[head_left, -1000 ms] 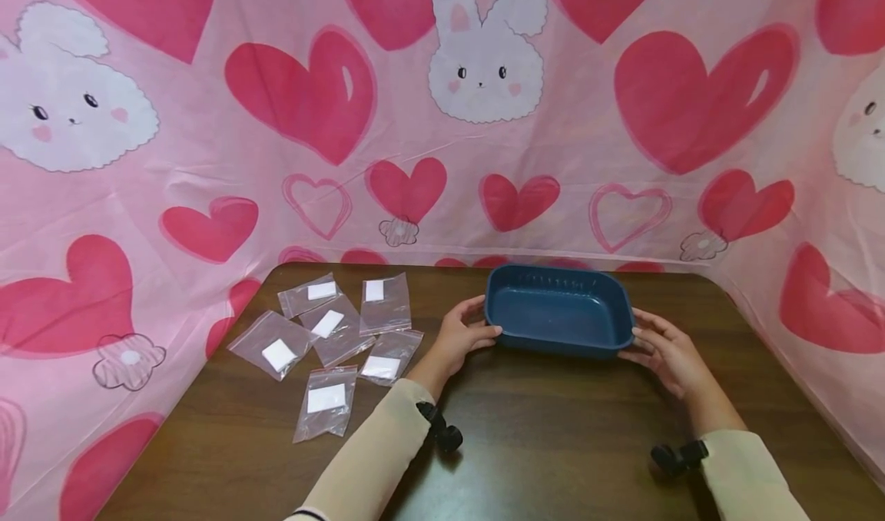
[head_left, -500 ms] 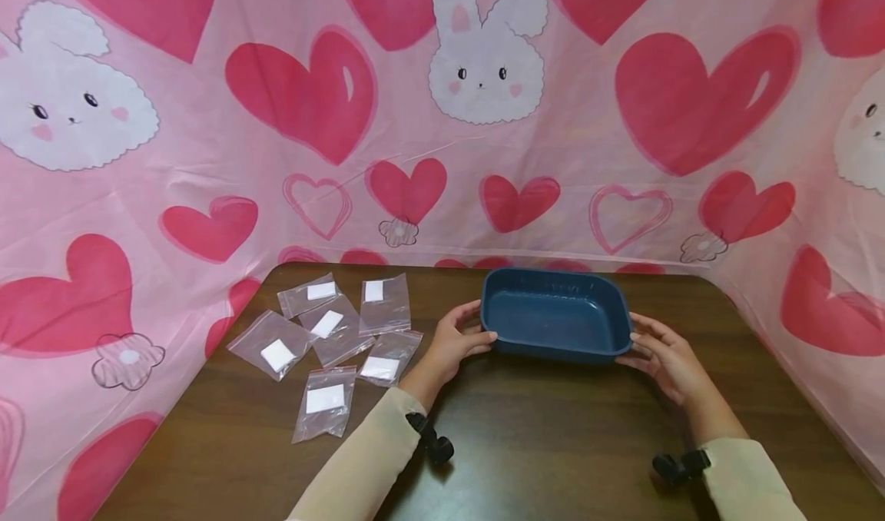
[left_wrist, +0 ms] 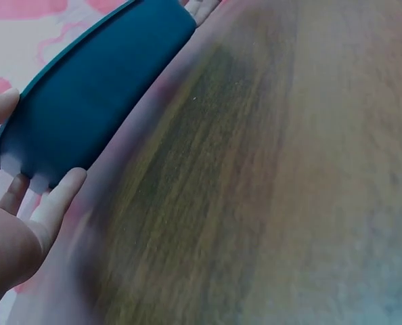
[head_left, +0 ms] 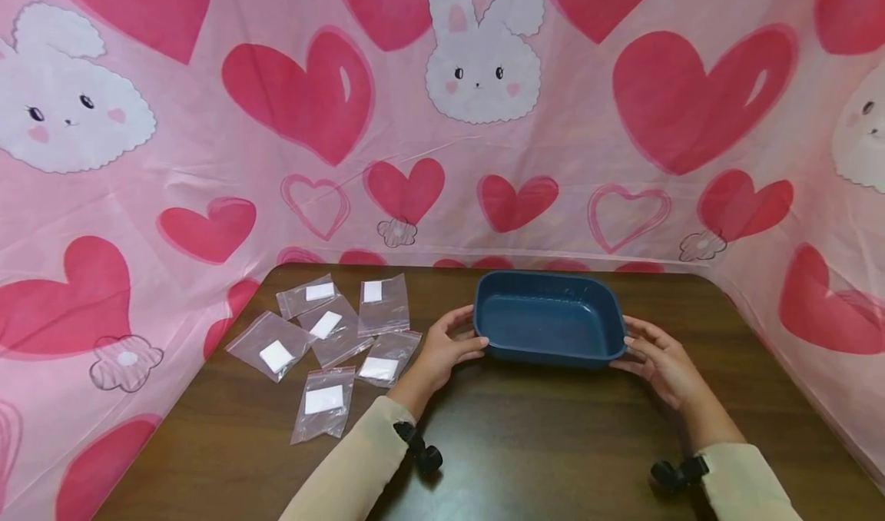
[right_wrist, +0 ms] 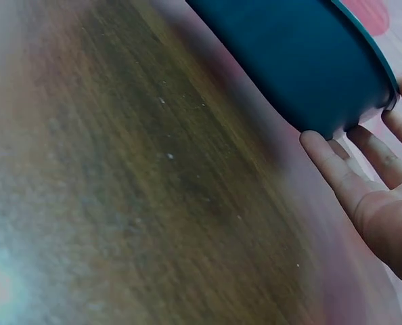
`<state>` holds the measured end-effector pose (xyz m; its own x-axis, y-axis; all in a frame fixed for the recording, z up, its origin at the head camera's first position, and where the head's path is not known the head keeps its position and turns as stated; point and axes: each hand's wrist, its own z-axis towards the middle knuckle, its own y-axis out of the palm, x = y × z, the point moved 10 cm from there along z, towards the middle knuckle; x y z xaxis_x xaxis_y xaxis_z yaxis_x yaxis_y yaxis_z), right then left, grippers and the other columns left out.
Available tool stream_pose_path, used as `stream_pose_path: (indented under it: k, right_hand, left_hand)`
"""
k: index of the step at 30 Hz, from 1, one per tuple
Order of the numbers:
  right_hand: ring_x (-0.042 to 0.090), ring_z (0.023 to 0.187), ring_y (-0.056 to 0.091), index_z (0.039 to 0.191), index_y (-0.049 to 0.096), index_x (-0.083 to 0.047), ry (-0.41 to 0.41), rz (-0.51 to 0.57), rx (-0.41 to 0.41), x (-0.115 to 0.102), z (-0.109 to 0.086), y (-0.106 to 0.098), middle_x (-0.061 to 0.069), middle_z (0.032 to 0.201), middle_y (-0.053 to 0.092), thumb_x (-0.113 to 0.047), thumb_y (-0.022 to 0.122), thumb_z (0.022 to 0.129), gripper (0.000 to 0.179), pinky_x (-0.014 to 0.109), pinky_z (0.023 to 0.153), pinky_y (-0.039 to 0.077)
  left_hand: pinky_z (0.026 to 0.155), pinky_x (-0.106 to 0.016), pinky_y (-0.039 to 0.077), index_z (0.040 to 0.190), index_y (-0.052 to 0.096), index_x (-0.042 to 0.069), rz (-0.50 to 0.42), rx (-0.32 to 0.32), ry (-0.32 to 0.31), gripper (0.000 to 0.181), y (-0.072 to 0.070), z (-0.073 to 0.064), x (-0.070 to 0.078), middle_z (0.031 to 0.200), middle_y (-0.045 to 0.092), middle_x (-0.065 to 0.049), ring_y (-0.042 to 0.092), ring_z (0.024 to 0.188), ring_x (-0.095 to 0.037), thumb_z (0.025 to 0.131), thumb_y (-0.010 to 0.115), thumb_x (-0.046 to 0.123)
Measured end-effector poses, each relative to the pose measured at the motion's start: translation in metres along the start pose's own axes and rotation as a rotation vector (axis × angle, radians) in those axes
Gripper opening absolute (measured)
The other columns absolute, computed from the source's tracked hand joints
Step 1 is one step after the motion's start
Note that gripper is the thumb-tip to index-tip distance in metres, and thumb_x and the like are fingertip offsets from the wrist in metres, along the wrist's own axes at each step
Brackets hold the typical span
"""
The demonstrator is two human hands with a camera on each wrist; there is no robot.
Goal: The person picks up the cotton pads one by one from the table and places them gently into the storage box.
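Note:
A dark blue plastic basin (head_left: 549, 325), rectangular with rounded corners, is between my two hands near the back of the wooden table (head_left: 539, 444). Nothing lies inside it. My left hand (head_left: 442, 352) holds its left end, with the thumb at the front corner and the other fingers on the end wall. On the opposite end, my right hand (head_left: 667, 363) grips the basin in much the same way. Both wrist views show the basin's outer wall (left_wrist: 96, 84) with fingertips against it. Whether its base touches the table I cannot tell.
Several clear zip bags (head_left: 383, 306), each with a white rectangular piece inside, lie on the table's left side, some overlapping. A pink cloth (head_left: 574, 144) with hearts and rabbits hangs behind and along both sides. Black wrist mounts (head_left: 418, 448) sit on the sleeves.
The basin has shifted slightly left and a little nearer to me, with both hands keeping hold of it. The zip bags have stayed in place.

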<state>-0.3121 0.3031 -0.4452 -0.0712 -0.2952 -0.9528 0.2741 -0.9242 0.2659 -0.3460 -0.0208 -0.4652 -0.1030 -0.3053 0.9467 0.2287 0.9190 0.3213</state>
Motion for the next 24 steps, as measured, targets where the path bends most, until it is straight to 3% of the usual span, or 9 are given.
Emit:
stream_pose_path:
  k: [9,16,24]
  right_hand:
    - [0.018,0.103,0.067,0.138,0.049,-0.005,0.033,-0.027,0.021,0.004,-0.005,0.004,-0.005,0.126,0.061,-0.005,0.046,0.102,0.036,0.041,0.08,0.056]
    - [0.017,0.104,0.066,0.138,0.048,-0.004,0.029,-0.036,-0.003,0.005,-0.007,0.011,-0.002,0.125,0.062,-0.003,0.044,0.103,0.036,0.041,0.081,0.056]
    - [0.017,0.104,0.065,0.14,0.045,-0.002,0.048,-0.072,0.008,0.009,-0.007,0.014,-0.002,0.125,0.061,-0.005,0.045,0.103,0.037,0.041,0.081,0.056]
  left_hand:
    - [0.083,-0.048,0.054,0.141,0.045,-0.001,-0.028,-0.034,0.013,0.062,-0.005,-0.007,-0.002,0.139,0.046,-0.025,0.057,0.116,-0.04,0.084,0.069,-0.01]
    - [0.082,-0.045,0.054,0.141,0.046,0.0,0.006,-0.045,0.008,0.063,-0.011,-0.013,-0.003,0.14,0.046,-0.023,0.059,0.115,-0.037,0.084,0.071,-0.007]
    - [0.08,-0.044,0.056,0.141,0.042,-0.004,0.036,-0.056,0.021,0.065,-0.014,-0.021,-0.001,0.141,0.044,-0.027,0.054,0.119,-0.045,0.083,0.072,-0.007]
